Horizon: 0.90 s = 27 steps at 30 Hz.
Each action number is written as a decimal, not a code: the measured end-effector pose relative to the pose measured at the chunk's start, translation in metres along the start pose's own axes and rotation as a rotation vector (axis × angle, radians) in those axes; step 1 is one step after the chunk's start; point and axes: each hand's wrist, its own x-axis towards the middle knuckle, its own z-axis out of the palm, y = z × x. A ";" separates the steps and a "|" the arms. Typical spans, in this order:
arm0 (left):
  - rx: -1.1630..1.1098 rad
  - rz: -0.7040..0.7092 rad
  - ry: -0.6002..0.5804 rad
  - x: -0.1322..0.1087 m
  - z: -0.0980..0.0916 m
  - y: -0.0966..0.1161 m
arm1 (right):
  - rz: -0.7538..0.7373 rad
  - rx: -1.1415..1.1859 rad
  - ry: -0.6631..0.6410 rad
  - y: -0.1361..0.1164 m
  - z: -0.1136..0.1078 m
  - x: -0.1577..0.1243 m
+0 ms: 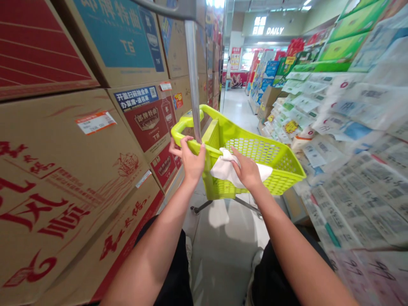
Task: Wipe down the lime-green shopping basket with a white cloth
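A lime-green shopping cart with a perforated basket stands in front of me, a metal pole rising at its near left side. My left hand grips the cart's near left edge beside the pole, thumb on the near side and fingers around the corner. A white cloth is bunched in my right hand, which presses it on the basket's near rim. Part of the cloth hangs over the basket's side; some of it is hidden behind the hand.
Stacked cardboard cartons line the left side close to the cart. Shelves of plastic-wrapped packs crowd the right. A tiled aisle runs ahead, with a cardboard box at its right edge. The cart's casters rest on the floor.
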 end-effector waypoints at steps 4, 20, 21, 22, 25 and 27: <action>-0.068 -0.050 0.023 -0.005 0.005 0.008 | -0.079 0.041 0.075 0.000 0.002 -0.006; -0.142 -0.070 -0.061 -0.001 -0.004 0.012 | -0.110 0.069 0.298 -0.009 0.008 0.007; -0.165 -0.074 -0.063 -0.001 -0.004 0.012 | -0.116 0.072 0.319 -0.003 0.007 0.003; -0.185 -0.077 -0.062 -0.001 -0.004 0.013 | -0.127 0.075 0.333 0.001 0.007 0.000; -0.201 -0.086 -0.042 -0.005 -0.002 0.019 | -0.158 0.088 0.336 0.000 0.006 -0.006; -0.185 -0.096 -0.031 -0.009 0.001 0.024 | -0.155 0.103 0.343 -0.011 0.008 -0.004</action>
